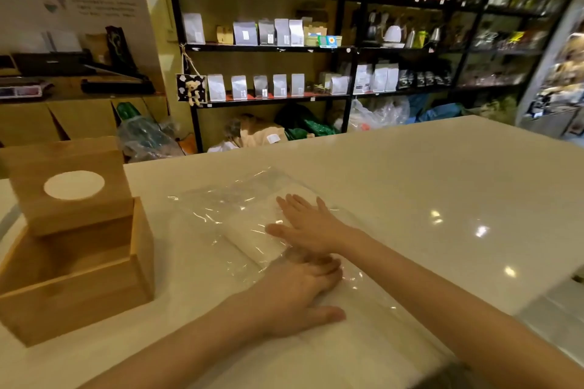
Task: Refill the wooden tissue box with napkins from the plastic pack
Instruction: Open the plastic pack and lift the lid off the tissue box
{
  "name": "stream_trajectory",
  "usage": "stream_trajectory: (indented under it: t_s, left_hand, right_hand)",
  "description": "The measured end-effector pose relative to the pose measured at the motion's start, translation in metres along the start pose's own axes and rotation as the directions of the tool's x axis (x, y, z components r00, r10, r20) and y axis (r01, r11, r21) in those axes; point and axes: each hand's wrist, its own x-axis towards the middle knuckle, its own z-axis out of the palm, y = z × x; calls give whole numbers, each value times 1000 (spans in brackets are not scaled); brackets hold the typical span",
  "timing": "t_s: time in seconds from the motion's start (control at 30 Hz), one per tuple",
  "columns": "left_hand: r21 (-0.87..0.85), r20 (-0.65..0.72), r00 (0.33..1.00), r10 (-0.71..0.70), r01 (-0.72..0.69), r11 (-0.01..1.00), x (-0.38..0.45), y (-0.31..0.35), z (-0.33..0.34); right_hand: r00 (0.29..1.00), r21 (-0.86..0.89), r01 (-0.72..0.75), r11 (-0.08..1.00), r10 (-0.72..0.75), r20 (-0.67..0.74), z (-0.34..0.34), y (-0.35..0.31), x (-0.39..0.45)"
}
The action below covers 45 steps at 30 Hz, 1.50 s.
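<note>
The clear plastic pack (218,208) lies in the middle of the white counter with a stack of white napkins (252,238) inside it. My right hand (311,226) presses flat on top of the pack, fingers straight and pointing away from me. My left hand (300,290) reaches into the near, open end of the pack. Its fingers are curled under the film on the napkins and its thumb is spread along their near side. At the left stands the open wooden tissue box (79,303). Its lid (68,208), with a round hole, rests tilted on the box's far edge.
The white counter (442,186) stretches to the right and far side, with its edge close on the right. Black shelves (268,47) of bags and bottles stand behind it. A wooden desk with dark equipment (79,73) is at the back left.
</note>
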Motion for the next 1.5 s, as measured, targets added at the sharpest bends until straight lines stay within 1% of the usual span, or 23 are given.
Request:
stream_trajectory:
  t_s: [0.07,0.23,0.27,0.33,0.4,0.47,0.53,0.63,0.73,0.77,0.83,0.9,0.93,0.97,1.0,1.07,1.13,1.2,1.27,1.3,1.33,1.4,1.5]
  left_hand:
    - [-55,-12,1000,-1,0,998,1,-1,2]
    - [-186,-35,999,-32,25,982,1,-3,10]
    - [-219,-29,999,-35,28,975,1,-3,12]
    - [-295,-5,999,-47,43,954,0,-3,12]
    - [-340,-13,998,-60,53,939,0,-3,10]
    - [-359,-40,996,-74,55,932,-1,-1,7]
    - [-383,-59,995,-84,55,922,-1,1,2]
    - [-413,-98,992,-74,27,910,-3,3,-4]
    - [-447,-118,990,-72,12,894,-5,0,-9]
    - [-467,-120,988,-100,33,884,-5,-6,-11]
    - [-488,-128,958,-255,163,858,-5,-27,-15]
    - [-507,-147,860,-488,359,784,-9,-55,-17]
    - [-504,-139,810,-570,438,745,-14,-69,-16]
    - [-470,-119,785,-608,495,731,-20,-80,-14]
    - [-417,-92,780,-618,534,736,-26,-89,-10]
    - [-363,-52,786,-616,560,745,-33,-100,2]
    - [-415,-33,776,-629,562,715,-36,-105,10]
    - [-517,-26,753,-658,553,653,-35,-108,13]
    - [-605,18,716,-698,564,563,-34,-111,14]
    - [-615,48,699,-713,584,530,-35,-114,15]
    - [-591,72,691,-719,611,527,-35,-116,16]
    - [-505,78,703,-707,639,580,-35,-115,16]
    - [-476,7,748,-664,586,655,-34,-112,15]
  right_hand:
    - [998,137,17,990,-8,-70,-9,7,-14]
    - [958,364,144,920,-37,-285,-25,24,-78]
    - [938,376,168,911,-31,-344,-24,27,-94]
    - [895,333,186,924,-20,-445,-18,32,-122]
    - [876,264,188,946,-40,-481,-6,36,-147]
    - [880,189,214,958,-105,-463,7,40,-163]
    - [905,126,249,960,-184,-383,18,43,-168]
    - [939,130,274,953,-236,-250,28,39,-158]
    - [932,66,319,945,-300,-204,33,28,-136]
    - [932,32,319,947,-308,-190,34,25,-127]
    - [941,-57,298,953,-304,-147,37,20,-109]
    - [940,-164,290,943,-313,-137,39,14,-89]
    - [936,-206,290,935,-322,-141,39,10,-81]
    - [932,-237,293,926,-332,-143,38,6,-73]
    - [929,-253,297,921,-339,-146,39,1,-66]
    - [926,-230,296,927,-337,-168,40,-7,-56]
    - [933,-189,277,942,-311,-182,42,-12,-51]
    - [944,-210,253,944,-289,-162,43,-15,-49]
    - [952,-225,248,942,-281,-125,41,-15,-49]
    - [953,-207,252,945,-279,-115,38,-15,-49]
    - [956,-176,256,951,-276,-103,36,-15,-51]
    - [963,-137,248,959,-259,-71,34,-14,-59]
    - [972,-98,216,971,-224,-74,36,-9,-84]
